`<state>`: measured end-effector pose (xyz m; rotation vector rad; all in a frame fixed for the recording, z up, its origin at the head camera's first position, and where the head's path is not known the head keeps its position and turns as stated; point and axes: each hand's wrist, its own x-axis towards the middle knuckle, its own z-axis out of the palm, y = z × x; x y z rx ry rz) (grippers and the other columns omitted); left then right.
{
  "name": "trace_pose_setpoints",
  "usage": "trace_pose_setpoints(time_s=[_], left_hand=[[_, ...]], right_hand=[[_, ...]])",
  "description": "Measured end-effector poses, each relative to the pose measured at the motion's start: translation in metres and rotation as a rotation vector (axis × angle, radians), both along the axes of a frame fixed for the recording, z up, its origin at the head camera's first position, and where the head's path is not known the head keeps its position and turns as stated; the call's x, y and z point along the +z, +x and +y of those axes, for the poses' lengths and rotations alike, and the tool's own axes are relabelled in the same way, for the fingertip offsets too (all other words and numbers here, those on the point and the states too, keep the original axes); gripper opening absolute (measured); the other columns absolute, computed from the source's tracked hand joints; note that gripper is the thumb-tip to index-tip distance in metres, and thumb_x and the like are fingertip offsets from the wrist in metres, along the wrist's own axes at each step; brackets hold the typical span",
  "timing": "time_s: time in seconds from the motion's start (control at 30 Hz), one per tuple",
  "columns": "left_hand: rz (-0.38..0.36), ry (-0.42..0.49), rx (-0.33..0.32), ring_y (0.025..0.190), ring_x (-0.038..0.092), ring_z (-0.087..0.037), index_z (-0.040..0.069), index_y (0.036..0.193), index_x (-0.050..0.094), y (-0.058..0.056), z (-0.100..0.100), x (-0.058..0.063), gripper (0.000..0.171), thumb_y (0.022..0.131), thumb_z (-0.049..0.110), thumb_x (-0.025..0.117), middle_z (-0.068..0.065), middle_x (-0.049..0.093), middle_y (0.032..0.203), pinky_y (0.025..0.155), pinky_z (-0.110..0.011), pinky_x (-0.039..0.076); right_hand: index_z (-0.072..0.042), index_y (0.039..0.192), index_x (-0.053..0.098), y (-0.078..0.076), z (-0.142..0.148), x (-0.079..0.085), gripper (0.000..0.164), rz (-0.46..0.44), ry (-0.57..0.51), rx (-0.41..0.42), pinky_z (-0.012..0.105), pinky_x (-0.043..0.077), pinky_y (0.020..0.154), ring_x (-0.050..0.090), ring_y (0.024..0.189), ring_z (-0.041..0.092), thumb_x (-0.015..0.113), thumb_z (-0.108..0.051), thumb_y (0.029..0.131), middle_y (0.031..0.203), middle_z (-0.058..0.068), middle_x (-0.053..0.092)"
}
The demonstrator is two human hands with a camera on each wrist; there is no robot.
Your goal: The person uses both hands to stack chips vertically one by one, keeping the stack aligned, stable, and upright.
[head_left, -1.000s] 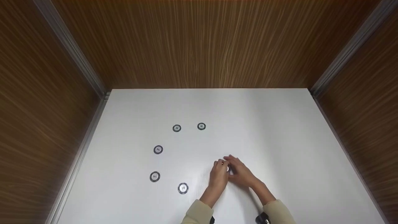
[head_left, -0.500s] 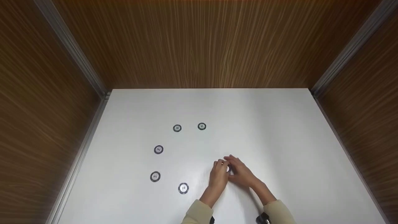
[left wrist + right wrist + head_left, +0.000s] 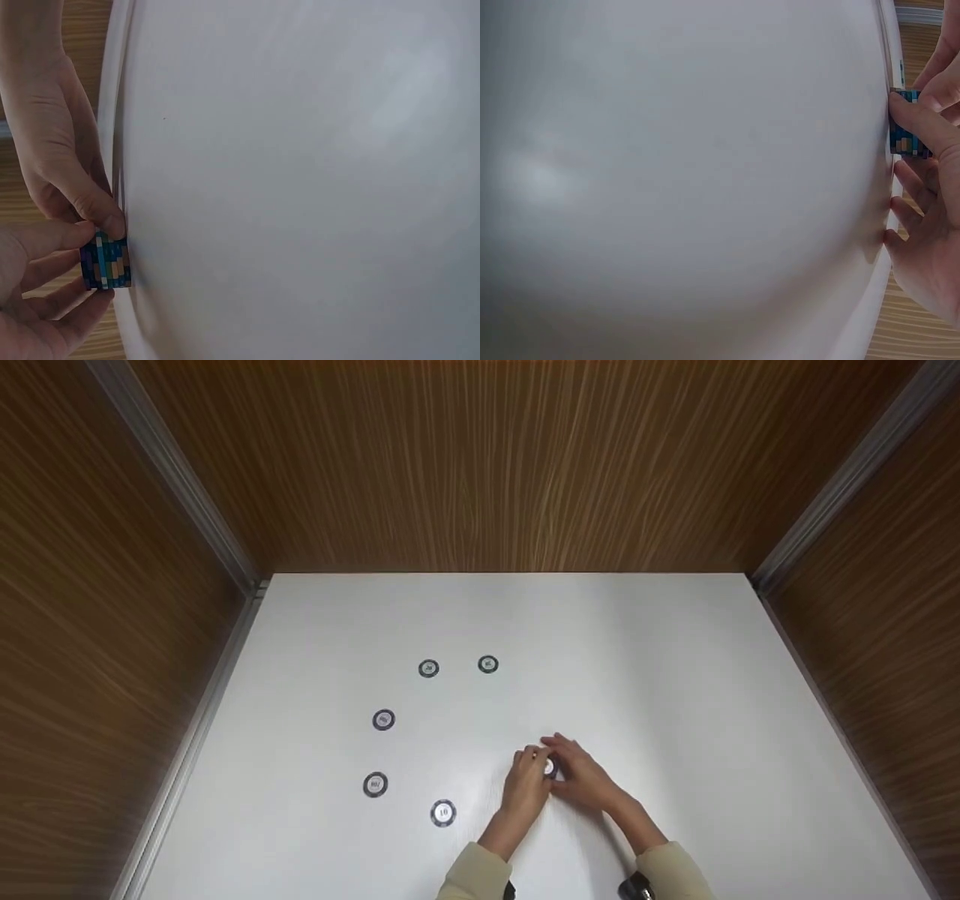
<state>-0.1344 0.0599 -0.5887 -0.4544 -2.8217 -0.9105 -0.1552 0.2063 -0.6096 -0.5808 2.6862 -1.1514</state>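
Observation:
A short stack of poker chips stands on the white table between the two hands, its top chip's pale centre partly showing in the head view. My left hand grips the stack from the left, fingers around its upper part. From the other side my right hand holds it, thumb on the near side and fingers reaching around the far side. Blue, tan and purple edge marks line the chip stack in the left wrist view. The right thumb presses against the stack in the right wrist view.
Several single chips lie flat in an arc to the left: a back chip, another back chip, a left chip, a chip marked 100 and a chip marked 10. Wood-grain panels enclose the table.
My left hand has shifted very slightly left, so more of the stack's top chip shows. The right hand stays around the stack, and the single chips lie as before.

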Motion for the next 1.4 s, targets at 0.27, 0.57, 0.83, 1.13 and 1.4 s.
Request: trace_pose_setpoints(time_s=[0.27,0.57,0.83,1.13,1.4], left_hand=[[-0.007,0.004,0.005,0.087,0.052,-0.016,0.006,0.106,0.062,-0.002,0.001,-0.001,0.039,0.07,-0.002,0.072,-0.002,0.054,0.094,0.073,-0.018,0.046],[0.0,0.009,-0.006,0.089,0.052,-0.017,0.006,0.107,0.062,-0.002,0.001,0.0,0.04,0.069,-0.001,0.074,-0.003,0.055,0.097,0.077,-0.019,0.046],[-0.004,0.002,-0.001,0.09,0.052,-0.016,0.006,0.107,0.061,-0.003,0.002,0.0,0.04,0.069,0.001,0.074,-0.003,0.055,0.098,0.078,-0.018,0.045],[0.058,-0.022,0.021,0.09,0.053,-0.021,0.007,0.106,0.061,0.0,-0.004,-0.001,0.042,0.067,0.003,0.076,-0.007,0.055,0.099,0.074,-0.024,0.048],[-0.002,-0.025,0.066,0.092,0.052,-0.023,0.004,0.106,0.061,0.012,-0.031,0.006,0.044,0.065,0.004,0.077,-0.007,0.054,0.1,0.077,-0.028,0.047]], right_hand=[[-0.008,0.124,0.052,-0.002,0.001,-0.001,0.052,0.024,-0.001,0.019,0.051,0.013,0.107,0.025,0.131,0.036,0.073,-0.021,0.079,0.137,0.015,0.041],[-0.007,0.123,0.053,-0.002,0.003,-0.001,0.05,0.039,-0.016,0.043,0.051,0.01,0.107,0.023,0.132,0.035,0.071,-0.023,0.08,0.137,0.014,0.041],[-0.009,0.124,0.053,-0.002,0.003,-0.001,0.05,0.034,0.009,0.029,0.046,0.01,0.108,0.024,0.132,0.032,0.071,-0.024,0.08,0.137,0.012,0.041],[-0.004,0.12,0.054,-0.002,0.002,-0.004,0.049,0.086,-0.007,0.035,0.049,0.014,0.107,0.027,0.13,0.036,0.073,-0.012,0.076,0.134,0.015,0.044],[-0.005,0.112,0.056,0.0,0.0,-0.003,0.044,0.051,-0.021,0.014,0.046,0.012,0.108,0.026,0.131,0.033,0.075,-0.014,0.073,0.135,0.012,0.043]])
